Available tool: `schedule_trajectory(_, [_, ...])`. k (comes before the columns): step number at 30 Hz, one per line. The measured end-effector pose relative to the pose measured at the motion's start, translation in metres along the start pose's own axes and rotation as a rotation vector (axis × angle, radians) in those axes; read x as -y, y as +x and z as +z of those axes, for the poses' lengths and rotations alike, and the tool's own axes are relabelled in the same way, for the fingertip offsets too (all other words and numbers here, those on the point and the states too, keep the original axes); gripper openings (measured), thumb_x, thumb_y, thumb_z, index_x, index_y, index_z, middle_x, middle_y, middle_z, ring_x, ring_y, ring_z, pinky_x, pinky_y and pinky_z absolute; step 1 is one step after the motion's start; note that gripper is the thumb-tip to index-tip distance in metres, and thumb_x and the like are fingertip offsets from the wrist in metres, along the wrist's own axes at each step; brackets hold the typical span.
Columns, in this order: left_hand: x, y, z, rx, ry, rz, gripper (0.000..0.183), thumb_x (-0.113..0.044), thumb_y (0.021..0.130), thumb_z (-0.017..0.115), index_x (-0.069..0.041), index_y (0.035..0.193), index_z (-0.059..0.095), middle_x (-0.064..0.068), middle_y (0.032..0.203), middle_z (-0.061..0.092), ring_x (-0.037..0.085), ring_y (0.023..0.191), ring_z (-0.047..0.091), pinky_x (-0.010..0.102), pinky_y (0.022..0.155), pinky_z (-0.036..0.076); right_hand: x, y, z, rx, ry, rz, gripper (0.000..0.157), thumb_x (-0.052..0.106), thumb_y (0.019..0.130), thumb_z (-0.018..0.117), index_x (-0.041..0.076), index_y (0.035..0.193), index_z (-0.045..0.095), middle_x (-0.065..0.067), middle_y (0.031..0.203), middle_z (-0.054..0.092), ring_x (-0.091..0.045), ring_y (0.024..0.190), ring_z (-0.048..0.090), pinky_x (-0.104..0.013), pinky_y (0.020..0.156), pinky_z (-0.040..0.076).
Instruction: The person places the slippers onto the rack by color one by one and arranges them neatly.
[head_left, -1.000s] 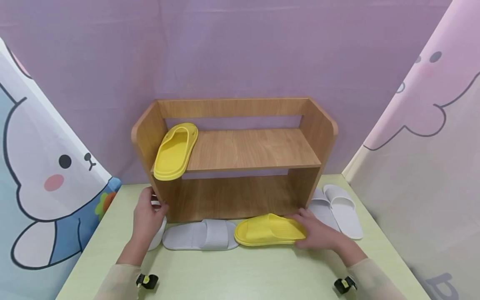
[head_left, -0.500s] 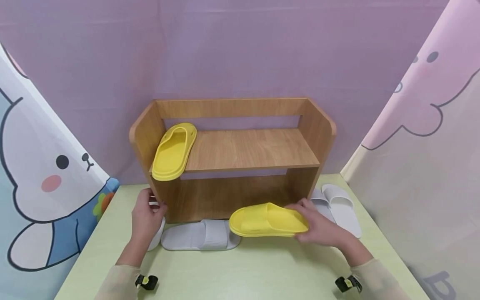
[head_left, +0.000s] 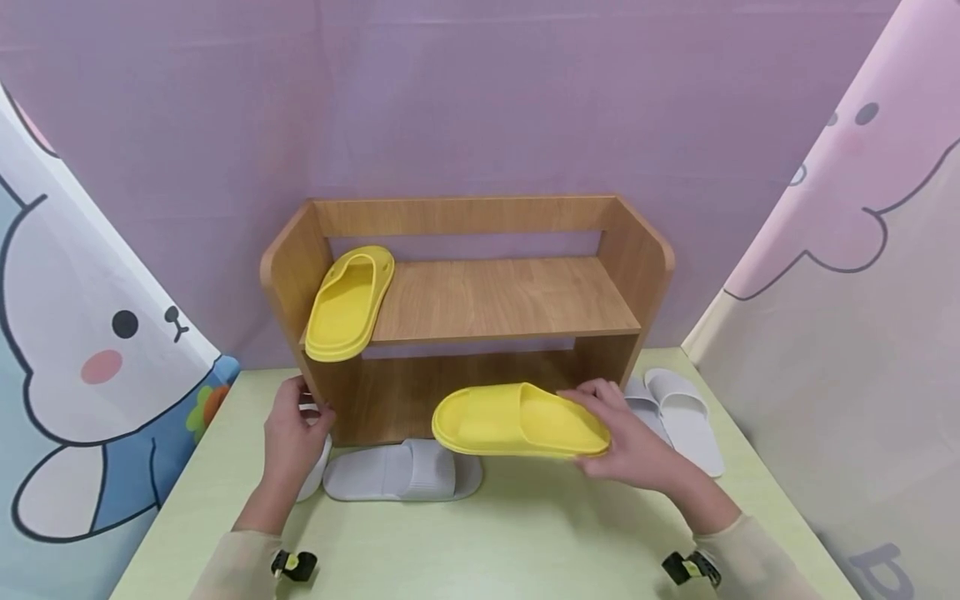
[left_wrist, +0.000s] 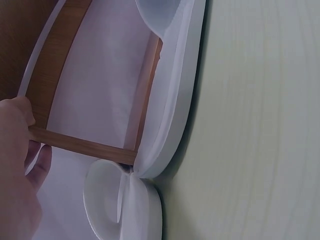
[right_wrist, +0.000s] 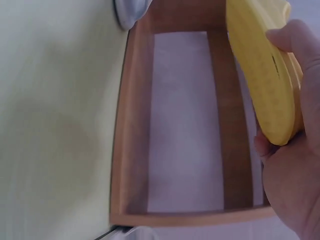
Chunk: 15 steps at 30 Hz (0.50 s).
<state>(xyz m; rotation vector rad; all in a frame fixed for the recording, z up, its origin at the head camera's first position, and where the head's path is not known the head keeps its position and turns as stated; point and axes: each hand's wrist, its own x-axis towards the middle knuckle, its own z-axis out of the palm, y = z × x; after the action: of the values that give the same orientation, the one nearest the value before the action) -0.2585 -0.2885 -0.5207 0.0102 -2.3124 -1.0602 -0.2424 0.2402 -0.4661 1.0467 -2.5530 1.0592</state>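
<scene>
My right hand point(head_left: 618, 437) grips a yellow slipper point(head_left: 480, 421) by its heel, thumb on one side and fingers on the other. The slipper hangs over the table in front of the lower shelf, toe to the left; its ridged sole point(right_wrist: 265, 85) shows in the right wrist view. With thumb and fingers my left hand point(head_left: 296, 433) pinches the front edge of the left side panel of the wooden shoe rack point(head_left: 480, 325). Another yellow slipper point(head_left: 348, 304) lies at the left end of the upper shelf, toe to the back.
A grey slipper point(head_left: 401, 471) lies sideways before the rack. Partly behind my left hand is a white slipper point(head_left: 315, 471). To the right of the rack lie a grey slipper point(head_left: 647, 410) and a white slipper point(head_left: 686, 421). A purple cloth point(head_left: 480, 100) hangs behind.
My right hand has lifted the yellow slipper off the table and moved it up and slightly left, uncovering the grey slipper's end. My left hand stays on the rack's side panel.
</scene>
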Motion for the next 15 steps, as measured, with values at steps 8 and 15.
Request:
schedule_trajectory(8, [-0.002,-0.001,-0.001,0.000,0.013,-0.007,0.052,0.002,0.096,0.076,0.002,0.143,0.054,0.018,0.128,0.064,0.036,0.111,0.070,0.001,0.082,0.044,0.023,0.016,-0.008,-0.091,-0.001,-0.067,0.096,0.018,0.072,0.097,0.023,0.159,0.058,0.002,0.140,0.050,-0.021,0.127,0.040,-0.040,0.094,0.048])
schedule_trajectory(15, [-0.002,-0.001,-0.001,0.003,0.010,0.006,0.054,0.003,0.095,0.076,0.002,0.144,0.053,0.019,0.127,0.063,0.036,0.111,0.069,0.000,0.082,0.043,0.037,0.027,-0.012,-0.134,0.026,-0.064,0.096,0.016,0.073,0.098,0.023,0.160,0.057,0.000,0.141,0.049,-0.021,0.128,0.040,-0.039,0.095,0.047])
